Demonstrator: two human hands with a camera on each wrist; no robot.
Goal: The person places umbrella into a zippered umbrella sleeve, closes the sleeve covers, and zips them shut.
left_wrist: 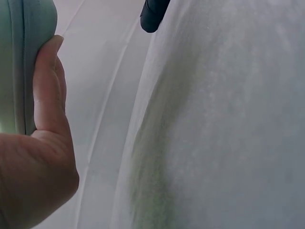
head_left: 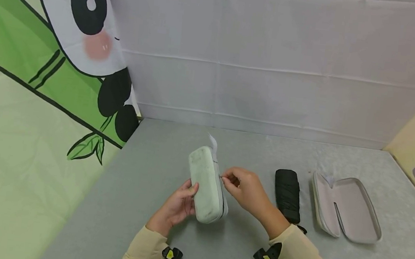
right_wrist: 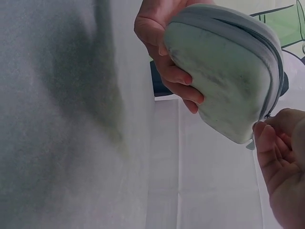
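Observation:
A pale green zippered case [head_left: 204,184] is held up over the grey table, tilted, with its zipper side turned to the right. My left hand [head_left: 179,204] grips its lower left edge, thumb on the front face and fingers behind. At the zipper on the right side, my right hand [head_left: 244,189] pinches the zipper pull between thumb and forefinger. In the right wrist view the zipper line runs round the case [right_wrist: 224,76], parted along some of its length, and the right fingertips [right_wrist: 262,128] are at the pull. The left wrist view shows the left hand [left_wrist: 47,124] against the case's edge.
A folded black umbrella [head_left: 287,195] lies on the table [head_left: 125,222] right of the hands. Beyond it, a second case [head_left: 360,213] lies unfolded with its light lining up. A white cloth [head_left: 275,60] hangs behind, and a printed panda cloth [head_left: 43,99] on the left.

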